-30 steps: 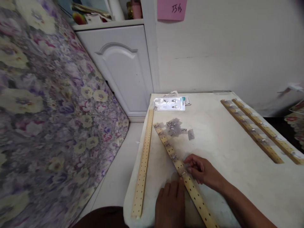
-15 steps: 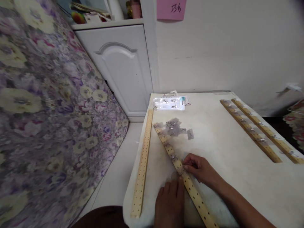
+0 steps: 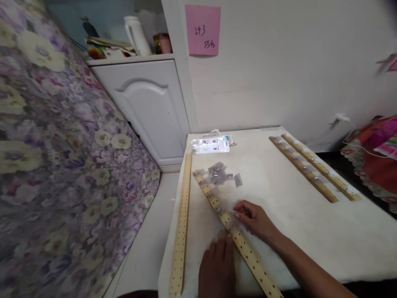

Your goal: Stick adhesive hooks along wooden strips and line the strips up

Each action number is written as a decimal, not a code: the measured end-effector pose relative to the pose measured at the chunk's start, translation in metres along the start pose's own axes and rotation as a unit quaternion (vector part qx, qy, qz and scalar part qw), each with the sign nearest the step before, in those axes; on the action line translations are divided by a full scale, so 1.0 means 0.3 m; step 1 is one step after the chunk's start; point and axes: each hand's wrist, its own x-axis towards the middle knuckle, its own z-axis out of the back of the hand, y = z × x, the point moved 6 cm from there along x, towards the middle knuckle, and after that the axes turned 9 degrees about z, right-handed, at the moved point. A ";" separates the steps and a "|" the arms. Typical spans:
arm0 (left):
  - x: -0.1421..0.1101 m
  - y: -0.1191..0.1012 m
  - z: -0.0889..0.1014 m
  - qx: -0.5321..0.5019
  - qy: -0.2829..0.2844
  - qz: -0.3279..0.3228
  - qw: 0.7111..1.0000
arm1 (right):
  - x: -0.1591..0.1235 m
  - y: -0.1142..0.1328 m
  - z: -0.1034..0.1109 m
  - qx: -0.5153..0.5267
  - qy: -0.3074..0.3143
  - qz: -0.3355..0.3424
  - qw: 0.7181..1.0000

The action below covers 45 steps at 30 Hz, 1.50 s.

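A perforated wooden strip (image 3: pixel 248 253) lies diagonally on the table, with several clear hook pieces (image 3: pixel 219 208) spaced along its far half. My left hand (image 3: pixel 217 265) rests flat at its left side, index fingertip touching the strip's edge near the last hook piece. Just off the right edge, my right hand (image 3: pixel 252 217) has thumb and fingers drawn together in a pinch; whatever is between them is too small to make out. Beyond the hands lies a loose pile of clear hook pieces (image 3: pixel 217 174), and one separate clear piece (image 3: pixel 237 180) sits to its right.
Another perforated strip (image 3: pixel 180 231) runs along the table's left edge. Two strips bearing hooks (image 3: pixel 305 167) lie at the right. Packaged hooks (image 3: pixel 211 145) sit at the back by the wall. A floral curtain (image 3: pixel 62 165) hangs left, beside a white cabinet (image 3: pixel 145 111).
The view has tilted up and shifted right. My right hand has drawn slightly off the strip, where its fingertips were touching a hook piece. My left hand stays by the strip.
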 end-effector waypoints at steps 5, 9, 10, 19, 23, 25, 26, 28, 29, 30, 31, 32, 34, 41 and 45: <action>-0.007 0.013 -0.003 -0.001 -0.023 -0.010 1.000 | 0.057 -0.002 0.143 -0.141 -0.172 0.094 0.970; -0.013 0.024 0.027 -0.019 -0.018 -0.015 1.000 | 0.150 0.003 0.187 -0.185 -0.195 0.136 0.954; -0.014 0.027 0.033 -0.024 -0.018 -0.014 0.999 | 0.173 0.006 0.189 -0.194 -0.193 0.147 0.951; -0.005 0.033 0.072 -0.047 -0.045 -0.007 0.998 | 0.210 0.021 0.195 -0.210 -0.213 0.174 0.938; 0.001 0.033 0.087 -0.074 -0.044 -0.011 0.996 | 0.143 0.026 0.233 -0.178 -0.252 0.151 0.939; 0.002 0.034 0.092 -0.095 -0.043 -0.010 0.995 | 0.099 0.017 0.252 -0.153 -0.268 0.121 0.944; 0.003 0.033 0.094 -0.106 -0.042 -0.010 0.993 | 0.076 0.011 0.258 -0.137 -0.271 0.105 0.947; 0.004 0.030 0.102 -0.131 -0.038 -0.014 0.991 | 0.030 -0.003 0.260 -0.103 -0.269 0.077 0.954; 0.004 0.028 0.108 -0.144 -0.035 -0.018 0.989 | 0.008 -0.009 0.258 -0.087 -0.266 0.066 0.958; 0.005 0.024 0.116 -0.158 -0.030 -0.022 0.987 | -0.011 -0.015 0.255 -0.071 -0.261 0.056 0.961; 0.005 0.021 0.124 -0.172 -0.023 -0.026 0.984 | -0.028 -0.021 0.250 -0.053 -0.253 0.047 0.965; 0.006 0.016 0.133 -0.186 -0.014 -0.030 0.982 | -0.043 -0.028 0.245 -0.033 -0.242 0.036 0.969; 0.007 0.008 0.151 -0.211 0.003 -0.037 0.977 | -0.067 -0.040 0.236 0.009 -0.213 0.013 0.977; 0.009 0.000 0.175 -0.285 0.028 -0.022 0.958 | -0.136 0.001 0.208 0.126 -0.125 -0.034 0.984; 0.009 -0.001 0.174 -0.379 0.043 -0.007 0.924 | -0.173 0.052 0.151 0.250 -0.113 -0.055 0.960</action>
